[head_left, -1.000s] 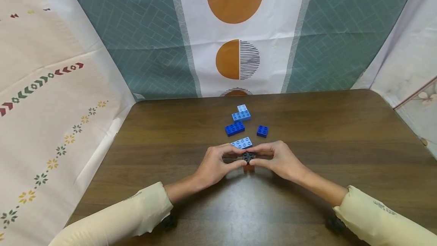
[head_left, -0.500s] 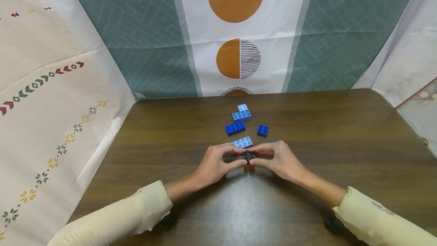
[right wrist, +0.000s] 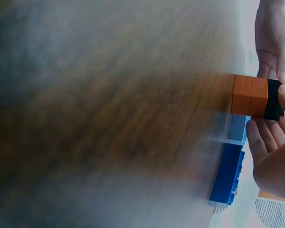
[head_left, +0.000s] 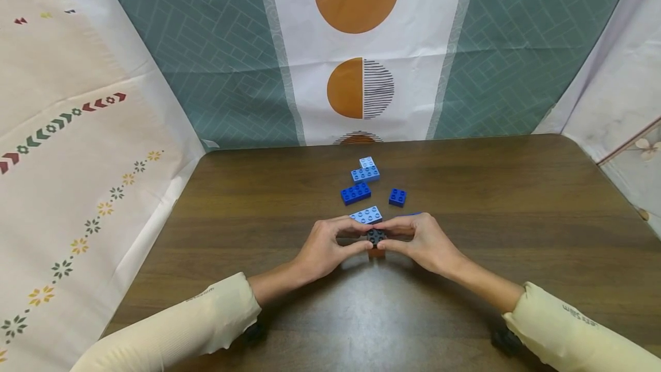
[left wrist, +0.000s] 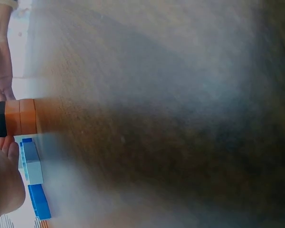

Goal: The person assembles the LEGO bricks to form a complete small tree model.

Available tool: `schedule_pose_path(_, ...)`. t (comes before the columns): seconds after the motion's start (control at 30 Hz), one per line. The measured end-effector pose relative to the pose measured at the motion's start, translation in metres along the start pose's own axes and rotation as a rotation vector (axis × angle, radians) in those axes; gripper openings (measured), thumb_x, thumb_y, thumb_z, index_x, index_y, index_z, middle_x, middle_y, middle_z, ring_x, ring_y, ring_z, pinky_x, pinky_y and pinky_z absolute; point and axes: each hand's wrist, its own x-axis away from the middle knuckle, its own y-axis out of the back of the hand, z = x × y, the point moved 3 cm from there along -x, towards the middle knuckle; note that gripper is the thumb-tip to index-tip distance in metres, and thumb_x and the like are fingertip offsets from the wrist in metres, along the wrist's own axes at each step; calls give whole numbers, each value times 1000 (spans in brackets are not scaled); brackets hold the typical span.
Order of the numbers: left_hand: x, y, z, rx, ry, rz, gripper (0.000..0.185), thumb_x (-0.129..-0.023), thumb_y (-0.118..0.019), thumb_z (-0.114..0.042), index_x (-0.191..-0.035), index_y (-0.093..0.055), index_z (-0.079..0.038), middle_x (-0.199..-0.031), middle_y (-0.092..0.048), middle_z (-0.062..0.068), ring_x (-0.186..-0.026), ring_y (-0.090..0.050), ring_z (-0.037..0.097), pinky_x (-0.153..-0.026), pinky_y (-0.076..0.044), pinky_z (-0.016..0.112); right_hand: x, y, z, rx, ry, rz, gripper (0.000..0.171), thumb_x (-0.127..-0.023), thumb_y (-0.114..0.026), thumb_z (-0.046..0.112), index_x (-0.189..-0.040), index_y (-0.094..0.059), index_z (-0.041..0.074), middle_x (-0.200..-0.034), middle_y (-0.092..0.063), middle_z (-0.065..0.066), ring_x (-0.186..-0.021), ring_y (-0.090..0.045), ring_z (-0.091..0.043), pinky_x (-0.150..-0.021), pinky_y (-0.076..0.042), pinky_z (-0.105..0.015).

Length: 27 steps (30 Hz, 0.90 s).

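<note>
In the head view, a black toy building brick (head_left: 376, 237) with round studs tops a small stack. Below it are two orange bricks (left wrist: 20, 117), one on the other, and the stack stands upright on the table. My left hand (head_left: 326, 250) pinches the black brick from the left between thumb and fingers. From the right, my right hand (head_left: 426, 243) pinches the same brick, and the two hands' fingertips nearly meet. Just behind the stack lies a light blue brick (head_left: 368, 214), its near part hidden by the left hand's fingers.
Farther back lie a long dark blue brick (head_left: 356, 193), a small dark blue brick (head_left: 397, 197), a mid-blue brick (head_left: 365, 174) and a small pale blue brick (head_left: 367, 162). Another blue edge (head_left: 413, 214) shows behind my right hand. A patterned cloth (head_left: 356, 90) hangs behind the table.
Both hands keep their hold on the black brick with hardly any movement. The head view has shifted slightly, and a blue edge has come into sight behind the right hand.
</note>
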Motion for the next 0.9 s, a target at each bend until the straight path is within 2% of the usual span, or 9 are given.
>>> schedule_pose_path(0.4, -1, 2, 0, 0, -14, 14, 32, -90, -74, -28, -119, -71, -16, -113, -71, -6, -102, -69, 9, -86, -56, 25, 0, -1, 1, -15, -17, 0, 32, -83, -82, 21, -114, -75, 17, -112, -72, -1, -100, -71, -13, -81, -57, -27)
schedule_pose_path(0.67, -10, 8, 0, -5, -19, 65, 32, -87, -77, -28, -117, -71, -17, -114, -71, -5, -103, -69, 10, -88, -56, 29, 0, -1, 0, -10, -18, -1, 33, -82, -82, 22, -114, -75, 18, -110, -73, 0, -100, -71, -14, -82, -57, -27)
schedule_pose_path(0.8, -13, 13, 0, -15, -38, 99, 30, -89, -76, -28, -116, -72, -15, -113, -72, -5, -103, -69, 12, -89, -55, 28, 0, 0, 0, -21, -17, -1, 34, -83, -82, 22, -115, -75, 16, -111, -73, -4, -101, -71, -17, -82, -57, -27)
schedule_pose_path(0.9, -18, 18, 1, -13, -51, 100, 27, -91, -73, -26, -115, -72, -12, -111, -72, -5, -103, -69, 13, -90, -55, 29, 0, 0, -1, -26, -23, -1, 33, -83, -81, 22, -115, -75, 14, -113, -72, -7, -102, -70, -19, -83, -57, -28)
